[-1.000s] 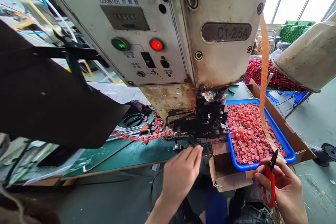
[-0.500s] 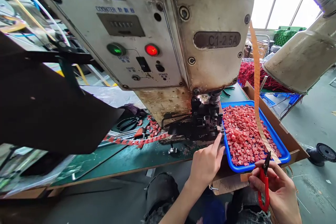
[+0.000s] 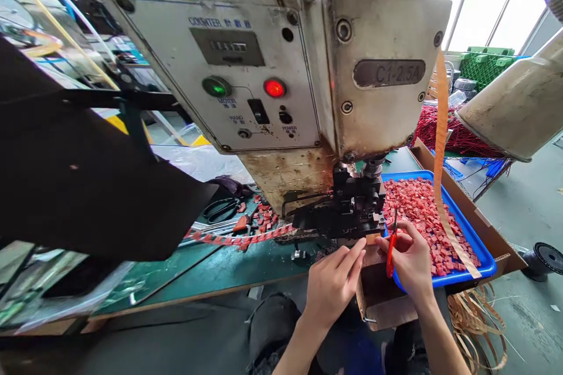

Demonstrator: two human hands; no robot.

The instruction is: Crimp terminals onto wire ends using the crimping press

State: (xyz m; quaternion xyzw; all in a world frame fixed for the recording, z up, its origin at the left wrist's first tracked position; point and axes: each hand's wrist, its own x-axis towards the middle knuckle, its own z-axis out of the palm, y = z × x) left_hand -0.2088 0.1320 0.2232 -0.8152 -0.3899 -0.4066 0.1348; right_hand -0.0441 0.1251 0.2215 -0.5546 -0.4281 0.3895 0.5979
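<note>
A small piece of tan tape (image 3: 373,239) lies level just below the black press head (image 3: 358,202) of the machine. My left hand (image 3: 332,284) has its fingers drawn together, with the fingertips at the tape's left end; the thumb is mostly hidden. My right hand (image 3: 411,258) pinches the tape's right end and also keeps a pair of red-handled scissors (image 3: 391,255) in its grip, dark tip pointing up. Behind the right hand stands a blue tray (image 3: 486,258) heaped with small red pieces (image 3: 417,199).
The machine body (image 3: 281,53) with lit green and red buttons fills the upper middle. A long tan strip (image 3: 441,129) hangs down over the tray. A red banded strip (image 3: 237,239) runs to the press from the left. A black sheet (image 3: 88,158) juts in at left.
My right hand has moved up and left with the scissors and tape piece to the press. My left hand's pointing finger has dropped and joined the others beside the tape. The view has shifted.
</note>
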